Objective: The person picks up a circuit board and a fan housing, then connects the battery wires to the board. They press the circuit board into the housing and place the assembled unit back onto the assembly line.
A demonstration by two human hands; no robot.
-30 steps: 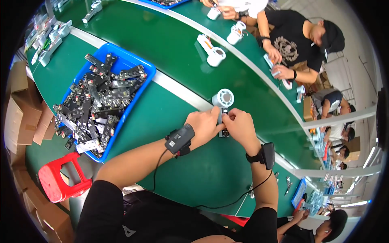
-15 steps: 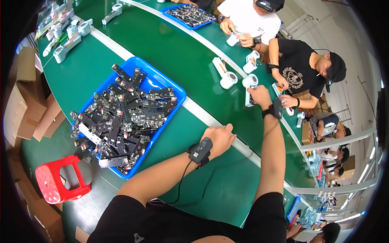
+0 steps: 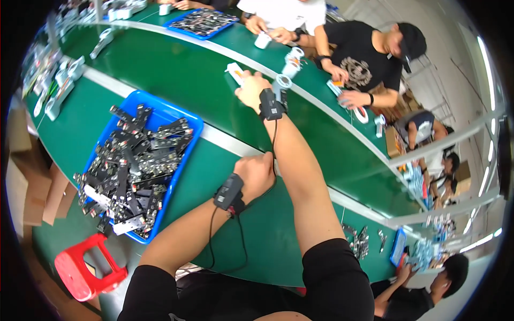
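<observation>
Out over the belt, my right hand (image 3: 255, 93) covers the round end of a white plastic housing (image 3: 234, 73), with its fingers bent around it. The housing's straight part, with an orange strip, sticks out past my fingers. A second housing with a ring-shaped end (image 3: 282, 82) stands just right of that hand, partly behind my wrist. My left hand (image 3: 257, 174) is curled into a fist at the near edge rail, with nothing visible in it. Left of it, a blue tray (image 3: 184, 155) is heaped with black circuit-board strips (image 3: 123, 176).
Across the belt (image 3: 176, 61), co-workers handle similar white parts. Another blue tray (image 3: 201, 24) of small parts stands on the far side. Several white housings (image 3: 64, 88) lie at the far left. A red stool (image 3: 80, 273) and cardboard boxes (image 3: 27, 176) are at lower left.
My right hand has left the housing with the dark body and moved left onto the white housing beside it. My left fist stays near the rail. The whole view has shifted.
</observation>
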